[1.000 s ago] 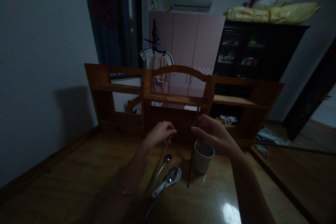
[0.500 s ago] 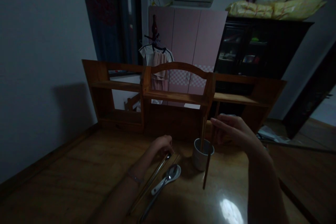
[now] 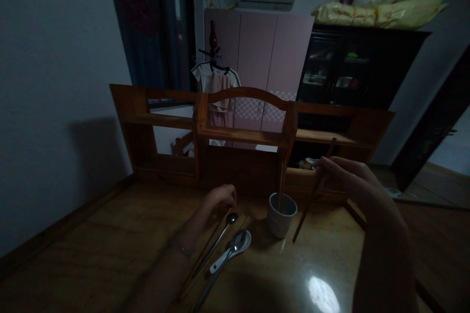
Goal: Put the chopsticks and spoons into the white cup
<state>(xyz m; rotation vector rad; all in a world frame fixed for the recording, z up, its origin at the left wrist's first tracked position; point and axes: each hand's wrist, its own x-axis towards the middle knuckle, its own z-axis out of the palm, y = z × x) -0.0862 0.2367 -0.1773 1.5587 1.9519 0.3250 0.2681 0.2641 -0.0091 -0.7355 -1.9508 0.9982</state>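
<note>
My right hand [image 3: 348,176] is raised to the right of a pale cup [image 3: 280,214] and pinches a wooden chopstick [image 3: 308,203], which slants down and left toward the table. Another chopstick [image 3: 281,183] stands upright in the cup. My left hand [image 3: 220,199] is curled at the top ends of several chopsticks [image 3: 209,254] lying on the table [image 3: 110,249]; whether it grips them is unclear. Beside them lie a metal spoon [image 3: 220,234] and a white ceramic spoon [image 3: 231,250].
A wooden shelf unit [image 3: 242,132] stands along the table's back edge. A white wall is on the left. Behind are pink cupboards, hanging clothes and a dark cabinet [image 3: 348,68]. A light reflection shines on the table at the front right.
My right hand has moved right and away from the cup with one chopstick, leaving another standing in the cup. My left hand has lowered onto the lying chopsticks.
</note>
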